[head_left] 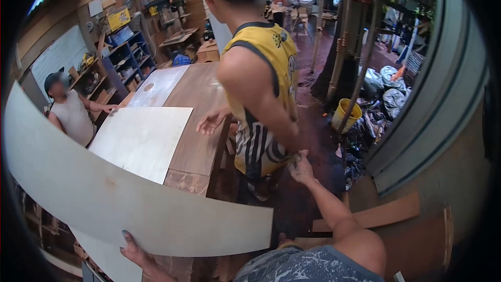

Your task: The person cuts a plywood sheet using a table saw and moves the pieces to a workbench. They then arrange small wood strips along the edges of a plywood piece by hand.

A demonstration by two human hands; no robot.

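Note:
A long pale plywood sheet [172, 203] stretches across the lower left of the head view, its right end close in front of my body. At its lower edge my left hand [134, 250] grips it, thumb on the upper face and fingers hidden below. My right hand [301, 169] reaches forward to the hip of a person in a yellow jersey [263, 73], right where that person's own hand comes down. Its fingers are bent closed, and what they hold I cannot tell. A second plywood sheet [141, 138] lies on the worktable [201, 104] beyond mine.
Across the table a co-worker [75, 112] in a cap rests a hand at the far sheet's corner. Blue shelves [122, 62] stand behind. On the right are a yellow bucket [346, 114], silver bags [394, 94], a pole and a ribbed metal panel [433, 99]. A board [389, 213] lies low at right.

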